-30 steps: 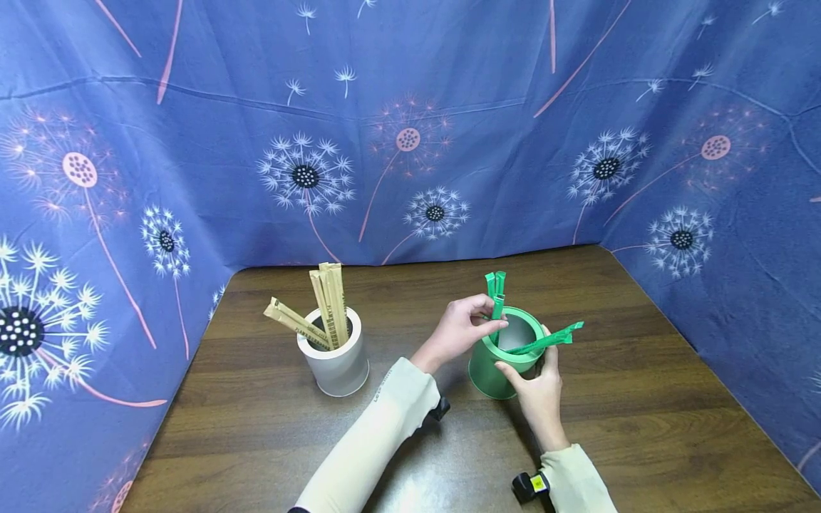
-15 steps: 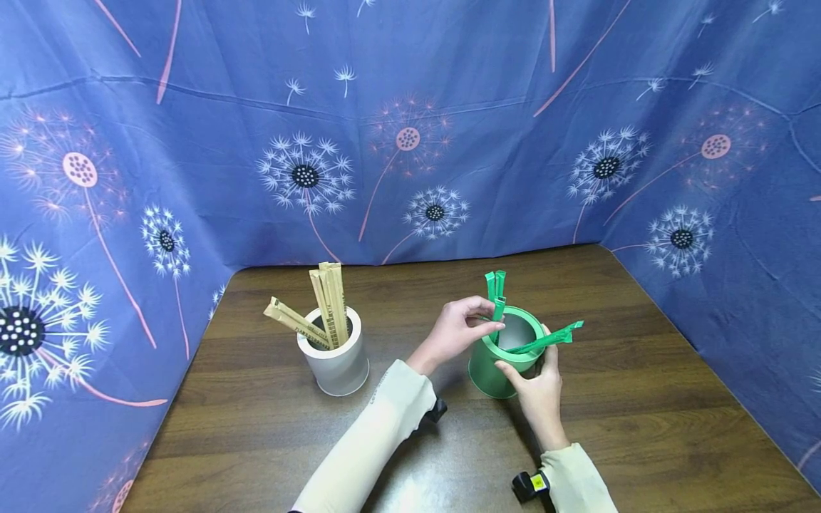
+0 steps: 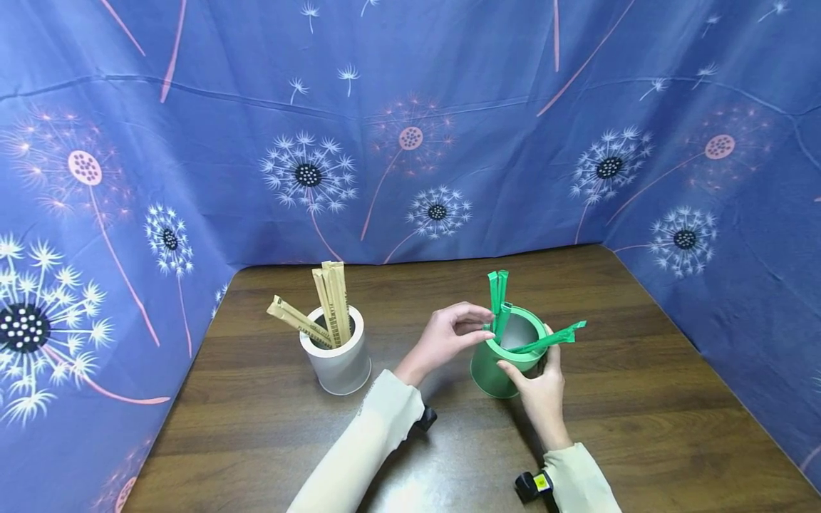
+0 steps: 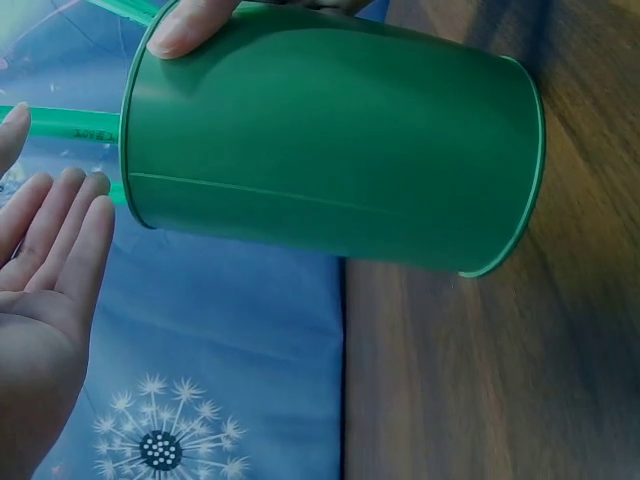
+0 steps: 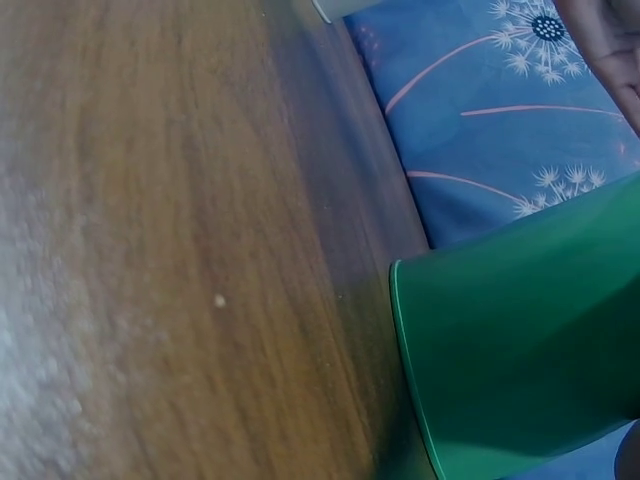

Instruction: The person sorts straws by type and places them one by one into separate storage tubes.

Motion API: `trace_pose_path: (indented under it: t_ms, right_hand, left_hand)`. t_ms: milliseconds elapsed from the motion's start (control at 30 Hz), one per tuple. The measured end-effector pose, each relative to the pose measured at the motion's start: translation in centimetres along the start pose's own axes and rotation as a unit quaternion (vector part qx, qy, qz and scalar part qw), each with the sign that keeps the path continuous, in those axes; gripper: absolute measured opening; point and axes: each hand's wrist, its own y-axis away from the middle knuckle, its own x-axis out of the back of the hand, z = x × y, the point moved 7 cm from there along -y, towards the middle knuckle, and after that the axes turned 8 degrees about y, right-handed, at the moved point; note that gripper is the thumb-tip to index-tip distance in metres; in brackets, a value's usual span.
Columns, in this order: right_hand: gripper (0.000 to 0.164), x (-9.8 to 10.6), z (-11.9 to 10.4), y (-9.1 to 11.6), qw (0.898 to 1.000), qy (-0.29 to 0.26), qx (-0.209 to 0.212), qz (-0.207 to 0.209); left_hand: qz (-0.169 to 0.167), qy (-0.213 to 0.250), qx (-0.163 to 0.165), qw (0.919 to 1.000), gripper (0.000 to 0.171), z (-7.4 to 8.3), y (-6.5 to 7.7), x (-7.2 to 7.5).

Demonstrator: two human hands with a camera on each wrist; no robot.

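Observation:
A green can (image 3: 492, 370) stands upright on the table, with several slim green stick packets (image 3: 504, 322) poking out of its mouth. Two rise at the left of the opening, a shorter one leans beside them, and another slants out over the right rim. My left hand (image 3: 449, 333) is at the can's left rim, its thumb and fingers apart and nothing held between them; the left wrist view shows its fingers (image 4: 62, 225) fairly straight beside the packets. With thumb in front and fingers behind, my right hand (image 3: 541, 399) grips the can's right side near the rim.
To the left a white can (image 3: 340, 367) holds several tan paper stick packets (image 3: 332, 303), one leaning left. Both cans stand on a brown wooden table (image 3: 256, 442). A blue dandelion-print cloth (image 3: 410, 71) hangs behind and at both sides.
My left hand has let go of the shorter green packet and drawn slightly left. That packet now sits lower and leans against the can's inside. My right hand keeps its grip on the can.

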Motion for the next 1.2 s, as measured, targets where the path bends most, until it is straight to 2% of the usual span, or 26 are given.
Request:
trace_pose_path:
  t_ms: [333,633,700,800,900,1000,1200]
  right_hand:
    - [0.096,0.3,-0.2,-0.2,1.000,0.023,-0.002,-0.004]
    - [0.102,0.6,0.2,0.2,0.998,0.042,-0.017,-0.040]
    - [0.099,0.6,0.4,0.5,0.998,0.035,-0.020,-0.055]
    - [0.085,0.7,0.8,0.8,0.997,-0.005,-0.004,-0.075]
    - [0.067,1.1,0.9,1.0,0.996,-0.041,0.030,-0.079]
    - [0.057,1.5,0.8,1.1,0.995,-0.042,0.054,-0.073]
    - [0.051,2.0,0.8,0.9,0.996,-0.015,0.033,-0.080]
  left_hand:
    - [0.006,-0.046,-0.042,0.9981,0.032,1.2,1.6,1.2]
    - [0.013,-0.089,-0.040,0.9952,0.031,1.2,3.1,2.4]
    - [0.013,-0.102,-0.042,0.9938,0.031,1.3,3.5,2.7]
    - [0.014,-0.128,-0.044,0.9907,0.029,1.6,4.1,3.2]
    - [0.016,-0.162,-0.048,0.9855,0.028,2.0,4.7,3.6]
    - [0.023,-0.200,-0.059,0.9777,0.028,2.4,5.4,3.9]
    - [0.033,-0.269,-0.071,0.9599,0.029,2.9,7.2,5.0]
